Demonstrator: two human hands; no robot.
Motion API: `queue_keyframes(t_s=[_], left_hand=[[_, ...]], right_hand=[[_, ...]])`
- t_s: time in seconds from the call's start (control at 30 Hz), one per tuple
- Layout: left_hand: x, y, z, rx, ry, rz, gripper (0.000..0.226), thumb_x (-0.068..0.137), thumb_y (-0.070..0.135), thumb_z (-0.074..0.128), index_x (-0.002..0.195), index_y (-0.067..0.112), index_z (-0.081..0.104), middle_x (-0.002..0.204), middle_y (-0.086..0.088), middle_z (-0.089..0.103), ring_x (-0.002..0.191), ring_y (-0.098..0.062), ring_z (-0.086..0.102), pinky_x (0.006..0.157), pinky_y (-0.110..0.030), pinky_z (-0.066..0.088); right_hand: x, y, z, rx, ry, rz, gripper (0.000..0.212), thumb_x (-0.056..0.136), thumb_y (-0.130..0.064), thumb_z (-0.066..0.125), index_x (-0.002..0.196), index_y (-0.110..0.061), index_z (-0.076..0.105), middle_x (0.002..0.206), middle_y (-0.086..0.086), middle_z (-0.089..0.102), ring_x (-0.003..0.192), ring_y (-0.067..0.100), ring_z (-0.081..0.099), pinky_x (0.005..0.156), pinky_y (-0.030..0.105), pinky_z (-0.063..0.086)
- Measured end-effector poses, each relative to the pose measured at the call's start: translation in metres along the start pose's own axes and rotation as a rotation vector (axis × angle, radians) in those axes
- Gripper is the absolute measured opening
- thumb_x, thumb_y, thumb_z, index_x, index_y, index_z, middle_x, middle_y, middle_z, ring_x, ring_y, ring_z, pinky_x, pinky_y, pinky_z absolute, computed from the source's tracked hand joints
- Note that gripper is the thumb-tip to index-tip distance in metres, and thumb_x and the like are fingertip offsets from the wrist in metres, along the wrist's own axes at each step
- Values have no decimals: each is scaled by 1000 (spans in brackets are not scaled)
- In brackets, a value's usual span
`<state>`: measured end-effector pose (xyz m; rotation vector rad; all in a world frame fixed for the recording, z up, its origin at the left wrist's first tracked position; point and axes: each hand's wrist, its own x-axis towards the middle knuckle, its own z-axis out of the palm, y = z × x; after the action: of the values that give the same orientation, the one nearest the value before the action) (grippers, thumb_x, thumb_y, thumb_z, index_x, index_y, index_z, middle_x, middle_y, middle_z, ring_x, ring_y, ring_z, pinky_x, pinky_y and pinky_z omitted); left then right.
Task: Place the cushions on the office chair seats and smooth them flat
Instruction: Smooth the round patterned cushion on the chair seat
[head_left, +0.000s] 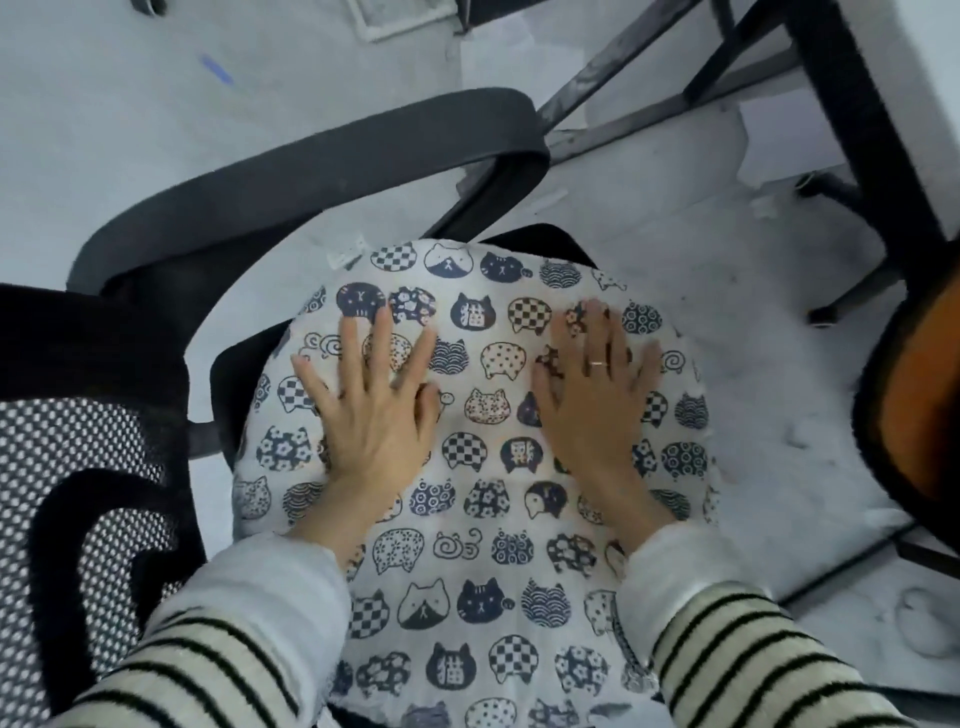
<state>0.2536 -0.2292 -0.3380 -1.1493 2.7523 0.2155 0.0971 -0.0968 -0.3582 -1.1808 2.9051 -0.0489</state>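
Note:
A white cushion (478, 561) printed with dark cat faces lies on the seat of a black office chair (311, 171). It covers nearly the whole seat. My left hand (374, 410) lies palm down on the cushion's left half, fingers straight and spread. My right hand (592, 395), with a ring on one finger, lies palm down on its right half, fingers spread too. Both hands press flat on the fabric. Striped sleeves cover my forearms.
The chair's mesh backrest (67, 509) is at the left and its curved armrest arcs over the far side. Black desk legs (872, 130) stand at the upper right. The edge of an orange and black seat (919, 415) shows at the right. Pale floor lies all around.

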Motion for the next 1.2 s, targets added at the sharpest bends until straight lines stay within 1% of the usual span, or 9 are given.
queue_keyframes(t_s=[0.07, 0.27, 0.4, 0.5, 0.73, 0.9, 0.97, 1.1, 1.2], left_hand=[[28, 16, 3, -37, 51, 36, 56, 93, 51, 16, 145, 40, -1, 158, -8, -4, 144, -38, -1, 102, -75, 0], [49, 32, 21, 60, 84, 62, 53, 94, 55, 8, 143, 43, -9, 158, -2, -5, 145, -35, -3, 99, -75, -1], [34, 30, 3, 49, -1, 56, 54, 92, 55, 3, 143, 42, -11, 157, -3, -12, 144, -34, -9, 103, -73, -1], [-13, 19, 5, 44, -42, 51, 60, 91, 58, 10, 145, 38, -7, 158, -5, -9, 145, -32, -4, 106, -71, 2], [-40, 9, 38, 28, -25, -25, 63, 93, 54, 24, 148, 37, -1, 155, -3, -9, 144, -30, -1, 101, -73, 0], [-46, 7, 14, 53, -120, -70, 61, 92, 58, 17, 146, 40, -6, 158, 2, -12, 145, -27, -6, 104, -73, 2], [-56, 0, 5, 47, -145, -146, 60, 91, 60, 11, 145, 41, -7, 157, 4, -15, 145, -25, -10, 104, -72, 2], [-89, 1, 6, 5, -143, -279, 60, 92, 57, 14, 147, 41, -4, 158, 2, -9, 145, -28, -7, 102, -75, 3], [-91, 8, 21, -7, -150, -312, 62, 92, 55, 13, 146, 37, -14, 157, -3, -15, 144, -33, -10, 100, -76, 4]], right_hand=[[11, 2, 12, -12, 44, 55, 51, 98, -51, 26, 146, -37, 24, 155, -5, 11, 143, 22, 13, 112, 61, 10], [18, -2, 26, 0, 98, 63, 49, 98, -51, 24, 145, -39, 27, 154, 1, 29, 141, 24, 18, 110, 63, 8], [0, 2, 8, 12, 32, 36, 51, 97, -49, 29, 147, -36, 26, 156, 3, 25, 143, 27, 18, 111, 64, 10], [-42, 9, -5, -3, -55, 36, 54, 97, -48, 30, 148, -34, 22, 157, 5, 21, 144, 31, 16, 110, 66, 10], [-56, 11, 18, -56, -78, 41, 55, 95, -48, 28, 148, -35, 20, 156, 7, 22, 143, 33, 14, 108, 69, 6], [-54, 16, -10, -26, -214, -18, 55, 96, -51, 23, 148, -37, 13, 159, 3, 11, 146, 31, 8, 111, 65, 1], [-67, 25, -20, -8, -249, 2, 54, 96, -50, 23, 148, -36, 18, 159, 3, 14, 146, 30, 10, 111, 65, 2], [-100, 40, -21, -69, -256, 20, 55, 96, -49, 26, 149, -32, 20, 158, 4, 15, 145, 31, 14, 109, 68, 9], [-98, 36, -6, -63, -237, 51, 57, 96, -49, 24, 149, -32, 13, 159, 6, 12, 145, 33, 11, 107, 71, 8]])
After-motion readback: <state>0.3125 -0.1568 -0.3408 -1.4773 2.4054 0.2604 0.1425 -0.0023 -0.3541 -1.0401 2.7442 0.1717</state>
